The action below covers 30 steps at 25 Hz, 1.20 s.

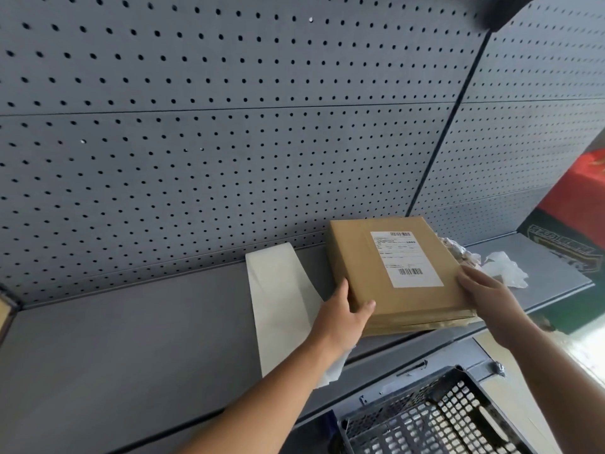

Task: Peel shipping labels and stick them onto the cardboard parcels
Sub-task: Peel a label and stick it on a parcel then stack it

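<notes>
The parcel (370,283) lies flat on the grey shelf (131,339), right of centre in the frame, its near edge at the shelf's front lip and its far edge close to the pegboard (196,126). Room on the right is tight: crumpled wrapping (504,265) sits just beside the far right side. On the left, a strip of backing paper (281,306) lies near, with a broad stretch of shelf beyond it. A black crate (409,417) stands below the lip. The left hand (343,317) grips the near left corner, thumb on the top face, one finger along the left side. The right hand (487,296) grips the right edge, fingers close together (thumb hidden). The long axis runs from the lip toward the pegboard, leaning upper left. The label (406,258) faces up between the hands, touching neither, its long side parallel to that axis.
</notes>
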Each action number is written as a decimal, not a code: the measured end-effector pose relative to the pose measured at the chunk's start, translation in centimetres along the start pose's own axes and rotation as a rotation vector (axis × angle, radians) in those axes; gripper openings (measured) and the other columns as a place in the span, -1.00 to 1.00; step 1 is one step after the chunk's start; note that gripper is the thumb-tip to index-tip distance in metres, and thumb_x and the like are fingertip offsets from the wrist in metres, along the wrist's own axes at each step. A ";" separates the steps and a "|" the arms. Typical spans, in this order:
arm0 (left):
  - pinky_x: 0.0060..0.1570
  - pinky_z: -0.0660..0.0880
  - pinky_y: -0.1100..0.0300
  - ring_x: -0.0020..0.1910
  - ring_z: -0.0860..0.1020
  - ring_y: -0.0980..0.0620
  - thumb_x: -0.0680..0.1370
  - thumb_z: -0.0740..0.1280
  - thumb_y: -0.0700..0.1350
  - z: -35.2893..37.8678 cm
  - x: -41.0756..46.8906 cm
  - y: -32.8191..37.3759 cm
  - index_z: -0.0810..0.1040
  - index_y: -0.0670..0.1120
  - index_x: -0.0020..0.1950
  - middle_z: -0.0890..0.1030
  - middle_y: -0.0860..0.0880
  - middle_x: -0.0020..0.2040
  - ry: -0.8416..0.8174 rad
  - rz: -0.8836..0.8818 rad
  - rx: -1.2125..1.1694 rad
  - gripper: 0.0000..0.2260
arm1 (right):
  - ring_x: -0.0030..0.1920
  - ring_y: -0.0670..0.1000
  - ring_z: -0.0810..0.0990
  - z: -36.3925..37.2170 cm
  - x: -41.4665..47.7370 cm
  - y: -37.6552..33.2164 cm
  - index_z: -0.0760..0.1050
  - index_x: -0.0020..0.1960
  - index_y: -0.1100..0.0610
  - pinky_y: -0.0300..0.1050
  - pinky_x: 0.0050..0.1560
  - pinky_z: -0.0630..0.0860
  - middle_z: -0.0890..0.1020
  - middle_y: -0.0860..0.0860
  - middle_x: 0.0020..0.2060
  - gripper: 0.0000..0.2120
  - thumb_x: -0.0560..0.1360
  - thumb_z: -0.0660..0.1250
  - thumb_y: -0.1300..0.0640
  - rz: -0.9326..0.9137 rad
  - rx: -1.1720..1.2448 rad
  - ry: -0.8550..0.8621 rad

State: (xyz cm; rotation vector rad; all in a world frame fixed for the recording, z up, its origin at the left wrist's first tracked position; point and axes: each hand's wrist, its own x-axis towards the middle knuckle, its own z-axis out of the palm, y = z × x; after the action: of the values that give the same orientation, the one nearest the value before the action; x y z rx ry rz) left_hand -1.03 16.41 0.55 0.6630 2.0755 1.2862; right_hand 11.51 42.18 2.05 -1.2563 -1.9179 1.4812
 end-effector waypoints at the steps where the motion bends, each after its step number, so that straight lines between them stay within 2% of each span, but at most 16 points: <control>1: 0.51 0.23 0.12 0.58 0.27 -0.02 0.63 0.29 0.16 0.2 0.1 0.0 0.03 -0.05 0.67 0.28 -0.04 0.62 0.015 0.007 0.010 -0.27 | 0.25 0.08 0.52 0.2 0.4 0.1 0.49 0.40 -0.01 0.08 0.36 0.40 0.55 -0.03 0.28 -0.61 0.59 0.33 -0.02 -0.003 0.004 -0.008; 5: 0.50 0.25 0.13 0.57 0.28 -0.01 0.60 0.31 0.20 0.8 0.2 -0.3 0.05 -0.05 0.67 0.30 -0.04 0.61 0.073 0.023 0.013 -0.24 | 0.23 0.06 0.49 0.8 1.1 -0.9 0.47 0.42 -0.01 0.01 0.23 0.39 0.53 -0.03 0.26 -0.61 0.61 0.31 -0.01 -0.005 -0.015 -0.014; 10: 0.53 0.28 0.05 0.56 0.30 0.01 0.56 0.34 0.25 1.2 0.5 -0.9 0.06 -0.03 0.66 0.32 -0.02 0.60 0.079 0.018 -0.024 -0.19 | 0.26 0.07 0.49 1.1 0.9 -1.3 0.49 0.42 0.00 -0.02 0.27 0.40 0.52 0.02 0.35 -0.61 0.60 0.32 0.01 -0.038 -0.042 -0.002; 14: 0.55 0.24 0.02 0.58 0.25 0.02 0.56 0.39 0.19 1.0 0.4 -0.9 0.02 0.00 0.67 0.27 0.00 0.62 0.070 0.017 -0.061 -0.18 | 0.13 0.07 0.53 1.6 -0.3 -1.6 0.49 0.41 0.07 -0.08 0.09 0.40 0.57 0.12 0.30 -0.62 0.62 0.27 0.02 -0.152 -0.198 0.074; 17: 0.55 0.23 0.02 0.59 0.23 0.04 0.57 0.39 0.15 0.6 0.2 -0.7 0.04 0.03 0.66 0.25 0.02 0.63 0.082 0.052 -0.063 -0.22 | 0.21 0.17 0.55 1.9 -1.0 -1.7 0.52 0.36 0.06 0.05 0.17 0.45 0.56 0.13 0.30 -0.63 0.61 0.20 -0.02 -0.251 -0.390 0.201; 20: 0.55 0.23 0.02 0.58 0.23 0.03 0.59 0.38 0.11 -0.6 0.2 -0.4 0.11 0.02 0.65 0.25 0.02 0.62 0.129 0.085 -0.048 -0.28 | 0.24 0.20 0.51 2.7 -2.2 -2.6 0.51 0.34 0.07 0.12 0.23 0.43 0.51 0.13 0.32 -0.68 0.62 0.21 0.10 -0.376 -0.464 0.268; 23: 0.48 0.30 0.10 0.53 0.33 0.01 0.61 0.37 0.05 -3.1 -0.5 -0.4 0.23 -0.02 0.61 0.32 0.00 0.58 0.196 0.091 -0.069 -0.38 | 0.32 0.16 0.42 4.9 -4.0 -4.3 0.53 0.32 0.08 0.10 0.26 0.37 0.51 0.10 0.30 -0.69 0.60 0.23 0.19 -0.520 -0.474 0.228; 26: 0.38 0.39 0.18 0.39 0.48 0.03 0.63 0.36 -0.01 -6.6 -2.5 -0.6 0.36 -0.06 0.51 0.45 -0.01 0.49 0.306 0.081 -0.108 -0.53 | 0.31 0.11 0.43 8.6 -6.6 -6.3 0.55 0.29 0.08 -0.04 0.20 0.34 0.53 0.04 0.26 -0.70 0.59 0.25 0.23 -0.680 -0.463 0.136; 30: 0.15 0.46 0.42 0.16 0.56 0.19 0.65 0.33 -0.08 -13.0 -7.0 -0.2 0.46 -0.06 0.42 0.55 0.01 0.35 0.487 0.104 -0.191 -0.67 | 0.19 -0.02 0.46 15.4 -11.2 -9.7 0.56 0.26 0.08 -0.19 0.14 0.31 0.54 -0.03 0.20 -0.73 0.60 0.24 0.23 -0.791 -0.365 -0.053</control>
State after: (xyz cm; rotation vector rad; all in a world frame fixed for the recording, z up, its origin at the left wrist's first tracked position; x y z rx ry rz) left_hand -5.45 3.61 6.53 0.4019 2.2703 1.8233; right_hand 1.61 24.06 7.67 -0.4464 -2.3858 0.7817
